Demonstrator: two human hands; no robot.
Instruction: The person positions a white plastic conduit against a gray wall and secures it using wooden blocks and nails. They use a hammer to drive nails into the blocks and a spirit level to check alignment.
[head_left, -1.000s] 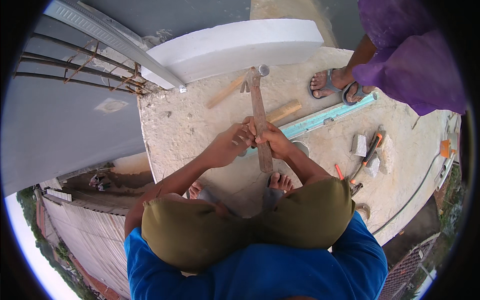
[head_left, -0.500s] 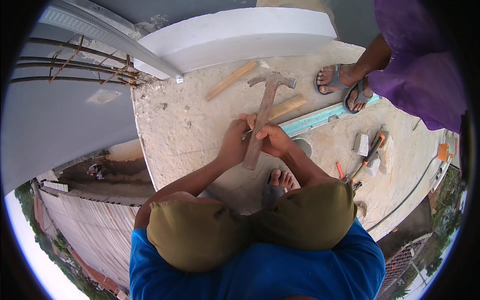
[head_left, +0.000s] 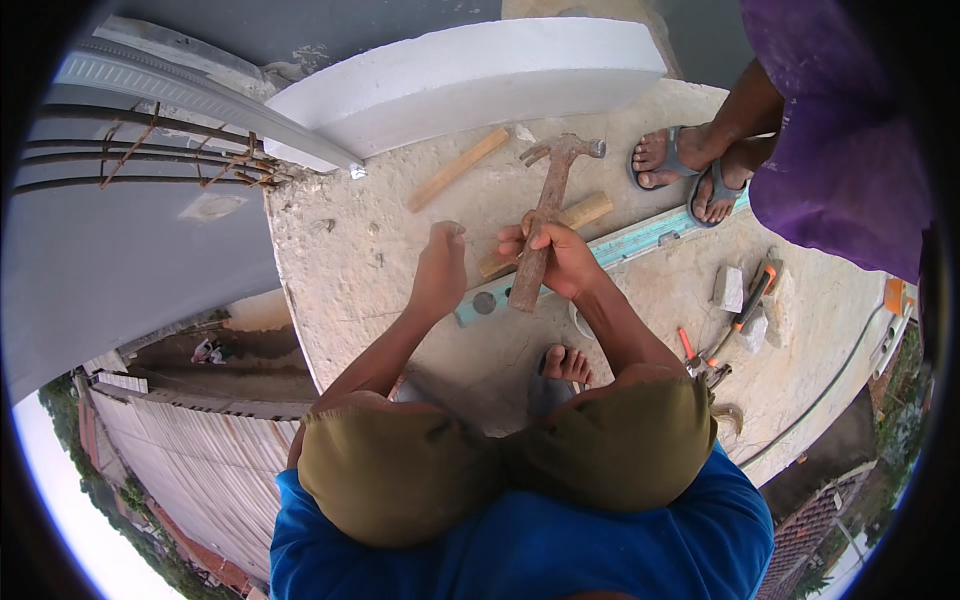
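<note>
A worn claw hammer (head_left: 553, 192) with a rusty head is held by its wooden handle in my right hand (head_left: 568, 262); the head points away from me, the handle's end toward me. My left hand (head_left: 440, 265) is apart from it on the left, fingers curled closed; whatever they hold, if anything, is hidden. Beyond and under the hammer lie two wood strips: one (head_left: 458, 170) by itself, the other (head_left: 585, 211) partly covered by the right hand and handle. A turquoise spirit level (head_left: 630, 243) lies on the concrete beside the right hand.
A person's sandalled feet (head_left: 657, 160) stand at the far right. Broken blocks (head_left: 728, 287), an orange-and-black handled tool (head_left: 752, 298) and pliers (head_left: 688, 345) lie on the right. Bent rebar (head_left: 140, 150) juts out left, by the slab's drop-off edge. A white curved block (head_left: 480, 85) lies behind.
My hands have parted: the left moved left, away from the hammer. The right hand carried the hammer slightly right and away, uncovering the level's near end.
</note>
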